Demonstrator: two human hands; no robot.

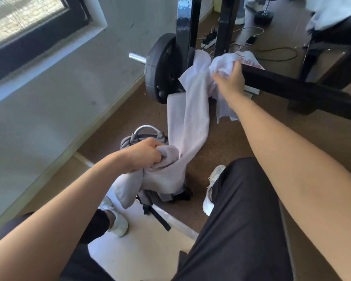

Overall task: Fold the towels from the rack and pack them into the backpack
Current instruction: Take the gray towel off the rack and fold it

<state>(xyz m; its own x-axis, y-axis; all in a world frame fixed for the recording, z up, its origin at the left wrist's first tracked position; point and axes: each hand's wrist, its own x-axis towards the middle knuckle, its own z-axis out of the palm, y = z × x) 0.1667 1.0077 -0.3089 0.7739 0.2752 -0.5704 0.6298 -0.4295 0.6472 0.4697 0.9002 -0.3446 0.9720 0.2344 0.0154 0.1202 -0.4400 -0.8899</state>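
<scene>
A long pale grey towel [190, 118] hangs stretched between my two hands. My right hand [230, 78] grips its bunched upper end beside the black bar of the rack [292, 92]. My left hand [145, 154] grips the lower end, bunched over the grey backpack [134, 138] on the floor between my feet. Most of the backpack is hidden under the towel; its curved handle [145, 128] and a black strap [160, 218] show. Another towel [328, 11] lies on the rack at the top right.
A black weight plate [160, 72] on a steel bar stands by the rack's upright [187, 27]. Cables, a power strip [209, 40] and a dumbbell [263, 15] lie on the brown floor behind. The wall and a window are at left. My white shoes [211, 199] flank the backpack.
</scene>
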